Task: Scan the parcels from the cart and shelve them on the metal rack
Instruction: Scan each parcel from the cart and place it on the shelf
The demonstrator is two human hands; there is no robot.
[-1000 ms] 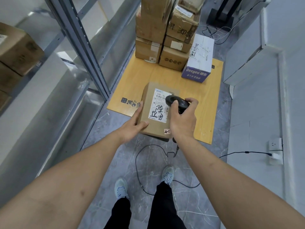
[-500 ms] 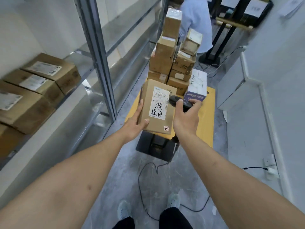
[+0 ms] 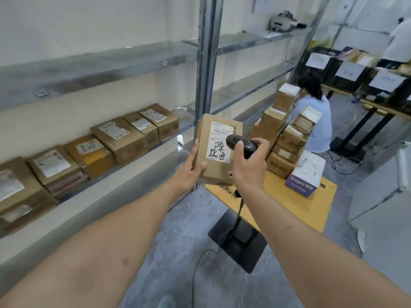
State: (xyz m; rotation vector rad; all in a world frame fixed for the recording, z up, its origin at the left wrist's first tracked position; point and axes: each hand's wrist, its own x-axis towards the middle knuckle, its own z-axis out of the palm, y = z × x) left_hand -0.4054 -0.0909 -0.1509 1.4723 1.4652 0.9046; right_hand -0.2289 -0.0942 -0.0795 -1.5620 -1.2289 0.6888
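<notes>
Holding: left hand (image 3: pixel 189 174) grips a brown parcel (image 3: pixel 216 152) by its left edge and underside, thumb on the face, label turned up toward the camera.
Scanner: right hand (image 3: pixel 249 167) is curled round a black scanner (image 3: pixel 242 144) — its head lies over the label's right side (cable hangs below the wrist).
Rack: metal rack (image 3: pixel 206 63) at left; its upright stands just behind the parcel.
Shelf: a row of shelved boxes (image 3: pixel 120 136) ends short of the upright — bare shelf beyond it.
Cart: yellow cart (image 3: pixel 311 207) carries stacked parcels (image 3: pixel 287 138) near its far edge.
Floor: open grey floor (image 3: pixel 178 252) between rack and cart.
</notes>
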